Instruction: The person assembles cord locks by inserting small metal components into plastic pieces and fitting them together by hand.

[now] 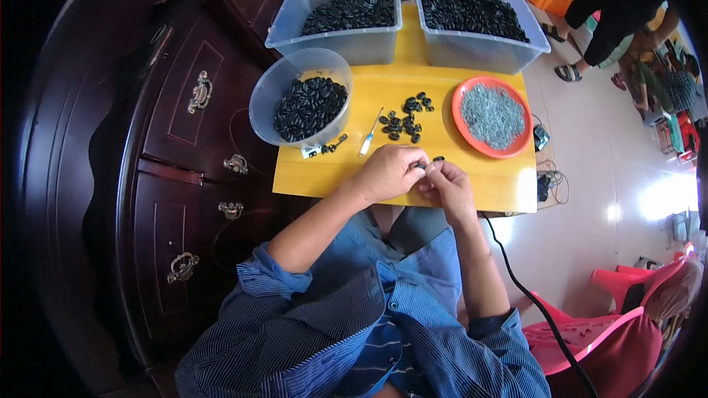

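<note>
Workpiece (420,166) — small, dark, mostly hidden by fingers — lies a little right of the frame's centre, over the near part of the yellow worktop (487,186). Left hand (391,171): grip closed, thumb and forefinger pinching the workpiece. Right hand (451,188): fingertips drawn in against its right side; cannot tell whether this grip holds the workpiece, something thin, or nothing.

Handling, judged from the similar loose black pieces (393,128) above the hands: likely very light, stiff and slick, glossy in this light. Fragility uncertain. Best hold would be a fingertip pinch on opposite edges; a squeeze off-centre could shoot it away. Thin silvery metal bits (494,116) heaped in the red dish (458,119), right of centre, look light and prone to tangling — pick singly, by an end.

Labels: white slip (310,152) by the clear round tub (263,99), left of centre; any marks too small to read. No brand legible.
</note>
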The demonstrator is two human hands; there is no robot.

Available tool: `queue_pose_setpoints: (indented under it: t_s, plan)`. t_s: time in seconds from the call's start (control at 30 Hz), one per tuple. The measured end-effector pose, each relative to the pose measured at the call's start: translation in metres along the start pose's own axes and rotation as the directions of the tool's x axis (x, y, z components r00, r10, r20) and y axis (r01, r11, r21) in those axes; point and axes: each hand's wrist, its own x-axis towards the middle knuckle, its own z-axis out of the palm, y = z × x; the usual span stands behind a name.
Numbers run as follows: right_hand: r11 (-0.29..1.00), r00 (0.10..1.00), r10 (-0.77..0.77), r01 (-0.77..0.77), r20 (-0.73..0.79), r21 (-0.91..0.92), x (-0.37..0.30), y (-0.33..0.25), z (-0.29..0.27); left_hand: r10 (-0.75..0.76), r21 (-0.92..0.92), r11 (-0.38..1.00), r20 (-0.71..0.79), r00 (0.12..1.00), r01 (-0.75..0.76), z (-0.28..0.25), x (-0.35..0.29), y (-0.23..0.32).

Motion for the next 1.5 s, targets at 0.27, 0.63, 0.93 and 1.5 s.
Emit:
queue_pose_setpoints:
  t_s: [0.27,0.63,0.93,1.5]
  plan:
    - [0.998,0.998,-0.06,0.06,0.0,0.029,-0.002,0.0,0.003,0.098,0.318,0.948,-0.339,0.936,0.016,-0.121,0.072,-0.005]
    - [0.574,0.803,-0.588,0.327,-0.1,-0.751,0.007,-0.003,-0.021,0.071,0.197,0.98,-0.195,0.978,-0.032,-0.034,0.024,-0.023]
    - [0.245,0.785,-0.619,0.193,0.0,-0.95,0.017,-0.007,-0.012,0.023,0.294,0.954,-0.286,0.958,0.065,0.011,0.029,-0.042]
    - [0.31,0.747,-0.66,0.173,-0.081,-0.935,0.026,-0.002,-0.013,-0.063,0.535,0.825,-0.232,0.971,0.181,0.017,0.065,-0.046]
